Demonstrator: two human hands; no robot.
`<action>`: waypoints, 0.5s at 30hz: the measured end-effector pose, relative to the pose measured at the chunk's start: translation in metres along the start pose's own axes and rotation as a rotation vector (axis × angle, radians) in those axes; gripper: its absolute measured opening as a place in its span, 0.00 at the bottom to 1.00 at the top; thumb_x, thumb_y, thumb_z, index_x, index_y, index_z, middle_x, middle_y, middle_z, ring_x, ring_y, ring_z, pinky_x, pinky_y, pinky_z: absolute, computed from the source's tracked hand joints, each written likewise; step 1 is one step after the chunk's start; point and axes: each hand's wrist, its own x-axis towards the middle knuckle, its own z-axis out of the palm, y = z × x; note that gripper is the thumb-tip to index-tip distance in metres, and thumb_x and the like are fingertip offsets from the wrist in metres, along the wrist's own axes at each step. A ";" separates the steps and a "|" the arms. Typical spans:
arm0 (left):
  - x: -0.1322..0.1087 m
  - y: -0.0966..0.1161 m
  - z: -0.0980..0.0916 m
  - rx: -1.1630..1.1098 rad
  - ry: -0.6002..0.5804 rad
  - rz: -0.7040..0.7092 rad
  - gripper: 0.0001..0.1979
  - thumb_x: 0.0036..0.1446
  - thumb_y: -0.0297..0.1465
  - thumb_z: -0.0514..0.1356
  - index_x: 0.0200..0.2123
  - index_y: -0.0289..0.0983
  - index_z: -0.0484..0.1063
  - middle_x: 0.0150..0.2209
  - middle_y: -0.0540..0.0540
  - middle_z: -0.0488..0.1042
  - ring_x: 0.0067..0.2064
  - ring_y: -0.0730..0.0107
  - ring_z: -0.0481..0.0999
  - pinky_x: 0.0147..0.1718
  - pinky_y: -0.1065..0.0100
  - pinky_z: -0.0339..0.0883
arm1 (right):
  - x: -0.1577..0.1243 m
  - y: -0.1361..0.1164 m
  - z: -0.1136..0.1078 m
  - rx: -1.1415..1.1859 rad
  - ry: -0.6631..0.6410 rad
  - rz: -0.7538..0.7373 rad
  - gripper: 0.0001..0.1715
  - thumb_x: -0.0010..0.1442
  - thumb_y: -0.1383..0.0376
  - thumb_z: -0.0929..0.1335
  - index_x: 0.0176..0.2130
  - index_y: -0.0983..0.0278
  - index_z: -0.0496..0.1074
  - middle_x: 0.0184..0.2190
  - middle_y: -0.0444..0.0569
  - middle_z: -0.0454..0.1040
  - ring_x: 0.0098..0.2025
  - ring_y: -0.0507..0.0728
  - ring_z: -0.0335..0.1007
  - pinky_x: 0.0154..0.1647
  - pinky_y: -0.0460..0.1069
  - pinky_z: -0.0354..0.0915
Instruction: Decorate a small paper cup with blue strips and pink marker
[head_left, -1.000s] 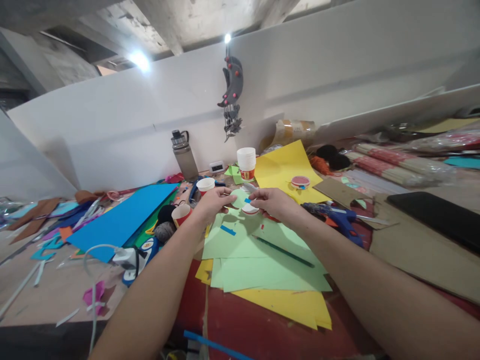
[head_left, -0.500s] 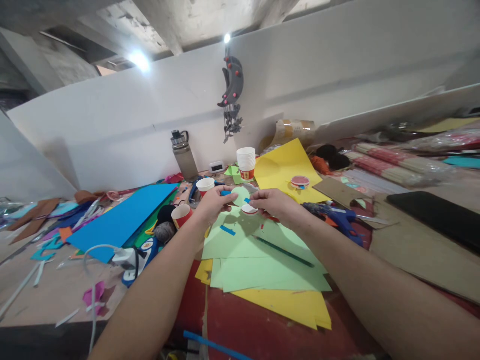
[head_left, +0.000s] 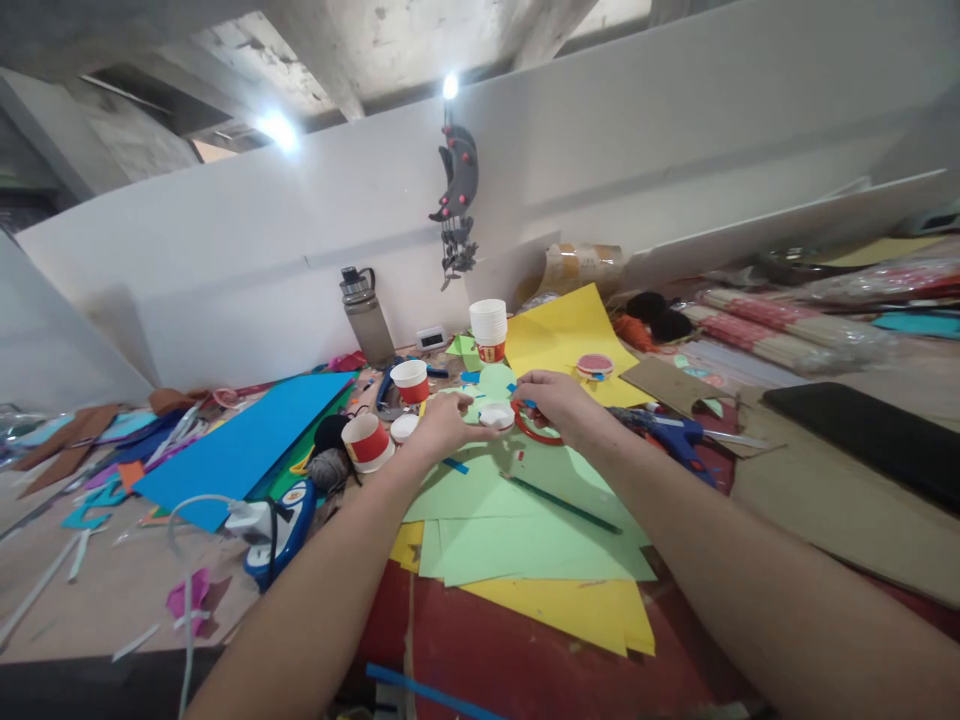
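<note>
My left hand [head_left: 448, 422] reaches in from the left, its thumb and fingertips closed on the edge of a small shallow white paper-cup base [head_left: 497, 415]. Just to the right, my right hand [head_left: 551, 402] is closed, with red-handled scissors [head_left: 538, 434] at its fingers; their blades are hidden. A small blue paper piece [head_left: 512, 387] shows by its fingertips. Behind the cup base lies a pale green paper circle [head_left: 496, 379], with a blue piece [head_left: 470, 378] to its left. Under both hands are pale green sheets [head_left: 517, 550].
A dark pencil [head_left: 566, 504] lies across the sheets. Red-and-white paper cups [head_left: 367, 440] stand at left, and a cup stack [head_left: 489, 328] behind. A blue glue gun [head_left: 679, 440] rests at right, a grey bottle [head_left: 367, 320] by the wall. Blue sheet [head_left: 247, 440] lies left.
The pale green circle has left my left hand and lies on the table. My left hand has come to the white cup base. My right hand has shifted right, uncovering more red handle.
</note>
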 end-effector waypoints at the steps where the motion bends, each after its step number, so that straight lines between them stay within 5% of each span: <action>1: 0.000 -0.001 0.004 -0.008 0.003 0.004 0.25 0.21 0.31 0.73 0.30 0.37 0.75 0.34 0.42 0.74 0.40 0.56 0.72 0.38 0.66 0.62 | 0.001 0.001 0.000 -0.005 0.002 0.000 0.05 0.45 0.70 0.68 0.24 0.63 0.64 0.12 0.36 0.59 0.14 0.46 0.55 0.15 0.42 0.53; 7: 0.000 -0.001 0.020 -0.014 0.028 0.047 0.21 0.23 0.31 0.73 0.28 0.39 0.74 0.36 0.44 0.74 0.44 0.55 0.71 0.37 0.68 0.63 | 0.002 0.003 0.001 -0.012 -0.034 -0.003 0.05 0.45 0.69 0.68 0.24 0.64 0.65 0.12 0.37 0.60 0.14 0.46 0.55 0.14 0.41 0.52; 10: 0.001 0.001 0.013 0.024 0.008 0.066 0.22 0.27 0.32 0.72 0.32 0.38 0.74 0.37 0.43 0.75 0.41 0.57 0.72 0.37 0.66 0.64 | 0.001 0.002 0.001 -0.018 -0.046 0.000 0.04 0.46 0.69 0.67 0.24 0.63 0.65 0.12 0.37 0.60 0.14 0.46 0.54 0.14 0.41 0.51; 15: 0.001 0.003 -0.001 -0.259 -0.108 0.076 0.27 0.35 0.28 0.70 0.43 0.36 0.69 0.43 0.42 0.75 0.40 0.64 0.74 0.39 0.65 0.66 | -0.003 0.002 0.002 -0.058 -0.044 -0.021 0.06 0.45 0.71 0.67 0.23 0.63 0.64 0.11 0.37 0.60 0.13 0.45 0.52 0.14 0.42 0.49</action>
